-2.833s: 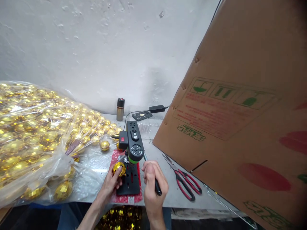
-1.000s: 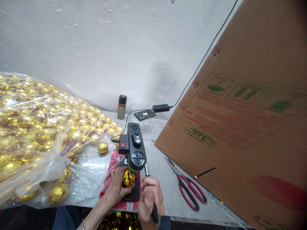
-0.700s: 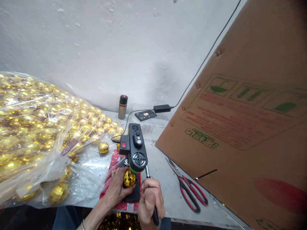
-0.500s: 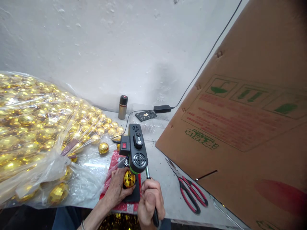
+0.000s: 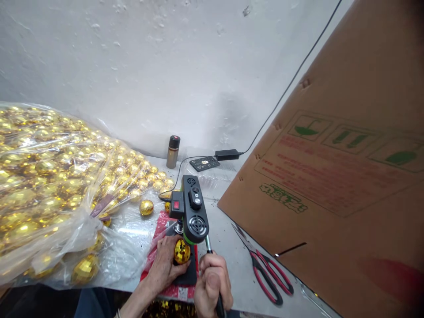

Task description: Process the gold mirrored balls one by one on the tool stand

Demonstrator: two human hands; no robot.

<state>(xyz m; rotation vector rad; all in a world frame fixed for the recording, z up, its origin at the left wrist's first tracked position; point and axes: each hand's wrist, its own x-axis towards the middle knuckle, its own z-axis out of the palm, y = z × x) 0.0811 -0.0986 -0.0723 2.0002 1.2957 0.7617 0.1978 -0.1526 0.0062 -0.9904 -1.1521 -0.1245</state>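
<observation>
My left hand [image 5: 164,261] has its fingers and thumb around a gold faceted ball [image 5: 182,251], like a small mirror ball. The ball sits over the dark base [image 5: 186,277] of a small black bench machine [image 5: 194,207], just below and in front of its head. This head has round vents, buttons and a red switch; whether it touches the ball I cannot tell. At the machine's right, my right hand [image 5: 213,282] is wrapped round the black-gripped lever [image 5: 220,307]. Under the base lies a red plastic sheet [image 5: 172,292].
A clear bag of gold balls [image 5: 49,168] fills the left, with one loose ball [image 5: 146,207] beside it. Scissors [image 5: 265,269] lie right, near a large cardboard box [image 5: 324,185]. Behind stand a bottle [image 5: 172,152], a phone-like black slab [image 5: 204,163] and a corded power adapter [image 5: 227,154].
The whole view has shifted slightly, so everything appears a little lower and further right. Both hands keep their holds on the ball and the lever.
</observation>
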